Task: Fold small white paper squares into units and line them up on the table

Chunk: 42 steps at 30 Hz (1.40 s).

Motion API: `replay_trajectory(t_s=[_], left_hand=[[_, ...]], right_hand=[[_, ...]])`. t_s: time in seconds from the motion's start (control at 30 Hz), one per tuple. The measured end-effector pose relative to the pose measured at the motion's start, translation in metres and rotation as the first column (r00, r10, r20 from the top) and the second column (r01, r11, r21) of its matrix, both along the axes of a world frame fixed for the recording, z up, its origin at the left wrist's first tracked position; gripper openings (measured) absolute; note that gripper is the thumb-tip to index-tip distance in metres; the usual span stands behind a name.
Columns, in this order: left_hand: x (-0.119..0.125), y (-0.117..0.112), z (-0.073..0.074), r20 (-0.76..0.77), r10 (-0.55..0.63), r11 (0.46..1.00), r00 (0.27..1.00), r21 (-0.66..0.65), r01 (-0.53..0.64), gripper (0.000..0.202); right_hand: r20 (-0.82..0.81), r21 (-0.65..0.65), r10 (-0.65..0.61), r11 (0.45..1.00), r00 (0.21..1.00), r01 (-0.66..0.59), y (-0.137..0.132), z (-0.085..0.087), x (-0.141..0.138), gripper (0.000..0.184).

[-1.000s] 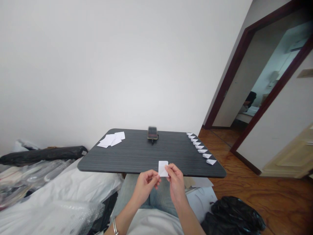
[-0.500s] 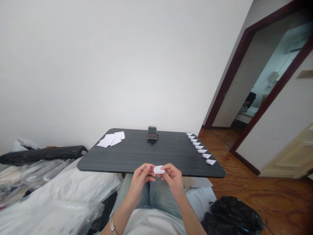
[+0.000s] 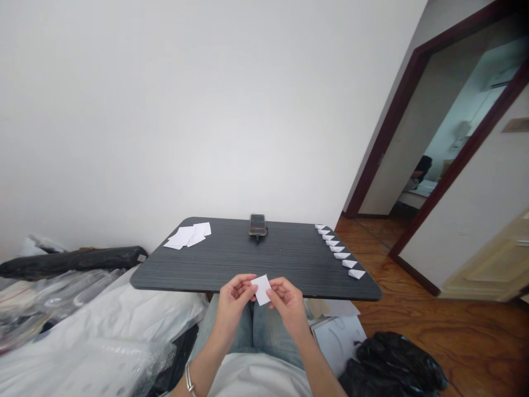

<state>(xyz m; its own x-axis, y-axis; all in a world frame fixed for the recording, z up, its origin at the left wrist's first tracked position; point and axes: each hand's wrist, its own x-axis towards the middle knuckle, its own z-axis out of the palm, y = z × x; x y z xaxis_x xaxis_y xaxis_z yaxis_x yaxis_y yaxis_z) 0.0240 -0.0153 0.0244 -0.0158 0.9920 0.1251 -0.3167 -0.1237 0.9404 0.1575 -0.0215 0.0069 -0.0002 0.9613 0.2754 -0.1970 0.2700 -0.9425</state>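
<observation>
A small white square of paper [image 3: 262,290] is pinched between my two hands, just over the near edge of the dark table [image 3: 264,262]. My left hand [image 3: 236,296] grips its left side between thumb and fingers. At its right side, my right hand [image 3: 286,298] holds it the same way. Whether the paper is folded in layers I cannot tell. Loose white paper sheets [image 3: 184,236] overlap at the table's left. Along the right edge runs a row of several folded white paper pieces [image 3: 341,255].
A phone on a stand [image 3: 257,225] with a cable stands at the back middle of the table, near the white wall. Plastic-wrapped goods [image 3: 99,331] lie to the left. A black plastic bag [image 3: 392,364] rests on the wooden floor at right, beside white paper bags [image 3: 339,336].
The paper in my hands has been turned and now shows a square face with a corner up, where before it looked like a narrow rectangle. Both hands stay close to the same spot.
</observation>
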Motion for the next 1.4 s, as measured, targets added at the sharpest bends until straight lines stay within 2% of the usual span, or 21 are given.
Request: replay_trajectory(t_s=[0.13, 0.3, 0.47, 0.67, 0.83, 0.93, 1.0, 1.1, 1.27, 1.4], left_hand=[[0.0007, -0.0013, 0.0012, -0.042, -0.042, 0.999, 0.998, 0.003, 0.042, 0.018], [-0.0005, -0.0012, 0.0026, -0.04, -0.101, 0.995, 0.994, 0.011, 0.102, 0.017], [-0.001, -0.0002, 0.0025, -0.006, -0.103, 0.994, 0.995, 0.043, 0.103, 0.021], [0.0012, -0.0023, 0.0024, 0.092, -0.038, 0.999, 0.995, 0.001, 0.038, 0.022], [0.0018, -0.0049, 0.0061, -0.05, -0.091, 0.996, 0.995, 0.01, 0.091, 0.025], [0.0016, -0.0055, 0.0078, -0.061, -0.083, 0.996, 0.995, 0.021, 0.084, 0.022], [0.0012, -0.0054, 0.0085, -0.058, -0.079, 0.996, 0.995, 0.031, 0.081, 0.021], [0.0003, -0.0043, 0.0087, -0.063, -0.06, 0.996, 0.996, 0.06, 0.064, 0.02], [-0.0016, -0.0024, 0.0066, -0.132, -0.017, 0.991, 0.991, 0.132, 0.035, 0.021], [-0.0028, -0.0038, 0.0058, -0.246, 0.034, 0.98, 0.969, 0.199, 0.016, 0.018]], right_hand=[[0.0, 0.018, -0.036, 0.999, 0.999, 0.036, 0.0017, -0.0025, 0.0011, 0.016], [-0.039, 0.036, 0.007, 0.999, 0.999, -0.005, 0.0021, -0.0026, 0.0021, 0.013], [0.022, 0.152, -0.05, 0.987, 0.999, 0.046, 0.0031, -0.0036, 0.0026, 0.01], [0.145, 0.31, -0.199, 0.939, 0.969, 0.147, -0.0001, -0.0026, 0.0033, 0.014], [0.184, 0.451, -0.31, 0.87, 0.933, 0.2, -0.0036, -0.0011, 0.0018, 0.016], [0.182, 0.48, -0.326, 0.853, 0.927, 0.206, -0.003, -0.0032, 0.0013, 0.017], [0.175, 0.466, -0.306, 0.863, 0.936, 0.195, -0.0026, -0.0043, 0.0016, 0.017], [0.14, 0.392, -0.216, 0.908, 0.966, 0.146, -0.0035, -0.0046, 0.0023, 0.014], [0.032, 0.14, -0.099, 0.986, 0.995, 0.094, -0.0047, -0.0034, 0.0008, 0.014], [-0.005, -0.019, -0.021, 1.0, 1.0, 0.021, -0.0005, -0.0047, -0.0009, 0.015]])
